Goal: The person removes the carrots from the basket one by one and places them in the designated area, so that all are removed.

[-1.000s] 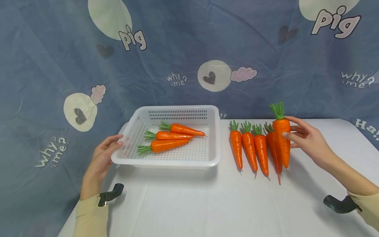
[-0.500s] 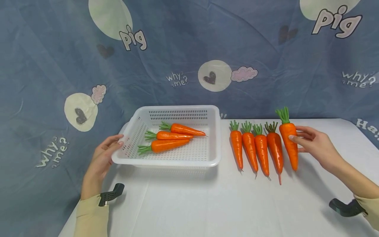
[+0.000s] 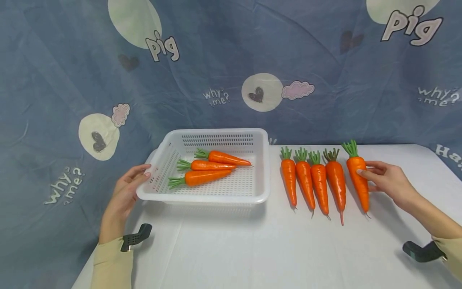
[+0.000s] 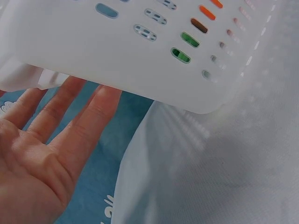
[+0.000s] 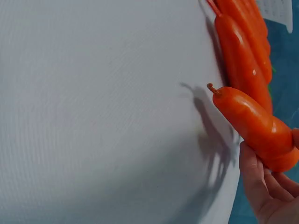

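Observation:
In the head view my right hand (image 3: 390, 180) pinches an orange carrot (image 3: 358, 182) with a green stub top, thumb on its near face. The right wrist view shows this carrot (image 5: 257, 123) held a little off the white table, its shadow apart from it. To its left, several carrots (image 3: 335, 180) lie side by side, tops toward the back. My left hand (image 3: 126, 192) touches the left rim of a white perforated basket (image 3: 216, 197). In the left wrist view the left hand's fingers (image 4: 88, 123) look fairly straight; the basket's rim hides their tips.
Inside the basket lie three carrots (image 3: 207, 176), their green tops to the left. A white cloth (image 3: 260, 249) covers the table. Behind it hangs a blue printed curtain (image 3: 216, 52).
My right hand has moved to the right and lower with its carrot, away from the row, baring the rightmost carrot there. My left hand and the basket have stayed put.

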A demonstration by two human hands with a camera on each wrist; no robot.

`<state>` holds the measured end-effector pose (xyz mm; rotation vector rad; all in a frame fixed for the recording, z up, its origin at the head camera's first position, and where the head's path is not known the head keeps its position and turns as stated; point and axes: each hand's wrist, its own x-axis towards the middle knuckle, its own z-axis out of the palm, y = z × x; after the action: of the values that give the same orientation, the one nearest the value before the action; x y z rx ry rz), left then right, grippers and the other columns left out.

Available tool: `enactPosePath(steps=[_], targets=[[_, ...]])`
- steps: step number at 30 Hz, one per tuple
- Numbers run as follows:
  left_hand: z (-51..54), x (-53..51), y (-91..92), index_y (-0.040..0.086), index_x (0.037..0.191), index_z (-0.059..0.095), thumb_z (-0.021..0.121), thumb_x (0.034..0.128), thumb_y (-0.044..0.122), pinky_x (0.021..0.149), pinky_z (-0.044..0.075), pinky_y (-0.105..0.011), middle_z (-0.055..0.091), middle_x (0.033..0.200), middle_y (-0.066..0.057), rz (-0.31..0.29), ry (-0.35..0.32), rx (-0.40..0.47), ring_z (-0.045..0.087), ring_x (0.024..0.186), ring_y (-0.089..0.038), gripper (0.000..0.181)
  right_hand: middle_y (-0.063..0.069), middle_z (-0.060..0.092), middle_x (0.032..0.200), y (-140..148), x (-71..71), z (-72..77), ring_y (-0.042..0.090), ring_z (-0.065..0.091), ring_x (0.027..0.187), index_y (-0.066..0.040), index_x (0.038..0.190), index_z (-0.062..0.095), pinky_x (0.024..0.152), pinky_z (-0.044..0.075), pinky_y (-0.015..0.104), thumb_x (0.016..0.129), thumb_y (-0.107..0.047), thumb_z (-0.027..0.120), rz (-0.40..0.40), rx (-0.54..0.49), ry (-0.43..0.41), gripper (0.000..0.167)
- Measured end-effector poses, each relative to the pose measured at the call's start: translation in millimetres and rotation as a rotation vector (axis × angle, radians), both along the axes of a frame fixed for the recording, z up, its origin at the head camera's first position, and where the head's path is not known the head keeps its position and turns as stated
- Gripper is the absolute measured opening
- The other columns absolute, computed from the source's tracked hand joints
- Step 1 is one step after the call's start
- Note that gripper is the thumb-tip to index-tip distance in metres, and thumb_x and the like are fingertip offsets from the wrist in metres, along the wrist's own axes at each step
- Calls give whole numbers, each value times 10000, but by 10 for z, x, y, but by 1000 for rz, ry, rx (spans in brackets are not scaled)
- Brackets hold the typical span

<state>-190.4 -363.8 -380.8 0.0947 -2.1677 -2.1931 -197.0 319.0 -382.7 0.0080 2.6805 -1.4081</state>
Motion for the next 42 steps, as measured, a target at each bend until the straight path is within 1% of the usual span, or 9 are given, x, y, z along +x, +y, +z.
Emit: enactPosePath(steps=[3,8,11,15,21,28,35,42], targets=[[8,3,5,129,1283,570,677,950,195,719,554,-254,604,1157,32,-3,3,-2,622,973,-99,355,416,406,1344,25,-18,-28,-16,600,803,188,1423,277,700,566,286,1021,-370,519,3,29,-28,729],[9,7,8,131,1273,580,681,947,191,716,555,-253,613,1146,36,2,8,1,625,967,-96,346,411,418,1330,14,-68,-54,221,629,903,199,1393,311,705,568,302,1014,-402,517,15,81,-49,740],[3,4,7,130,1276,582,683,945,190,709,555,-253,620,1138,39,4,12,-2,629,959,-96,350,414,433,1309,4,-102,-72,290,621,940,205,1380,317,715,571,326,1010,-401,528,19,81,-64,741],[-13,-6,12,128,1282,577,683,946,191,706,557,-258,620,1140,35,2,14,-2,630,958,-99,358,413,440,1293,15,-128,-105,270,632,928,219,1369,315,718,571,338,1009,-390,539,18,71,-90,742],[-27,-35,-6,137,1288,572,666,957,178,711,557,-257,614,1158,33,-2,14,4,629,966,-101,347,408,402,1332,31,-131,-123,271,625,956,214,1386,289,734,569,337,1014,-417,512,20,61,-116,766],[-31,-27,-10,148,1294,571,680,948,203,714,558,-261,604,1165,38,22,-6,-13,623,976,-100,368,361,514,1222,4,-135,-141,178,652,845,212,1386,286,712,573,337,1022,-378,514,33,48,-123,730],[-32,-13,-6,133,1308,563,684,945,209,722,557,-262,594,1173,30,24,-1,-18,619,983,-103,391,373,492,1239,-14,-128,-154,195,640,865,215,1391,271,711,573,336,1021,-419,501,27,57,-139,769],[-25,-14,-1,137,1306,565,686,943,215,720,559,-267,594,1170,24,19,4,-23,621,979,-108,390,398,458,1273,-15,-104,-151,218,643,886,218,1403,246,708,573,338,1029,-409,483,36,61,-140,767]])
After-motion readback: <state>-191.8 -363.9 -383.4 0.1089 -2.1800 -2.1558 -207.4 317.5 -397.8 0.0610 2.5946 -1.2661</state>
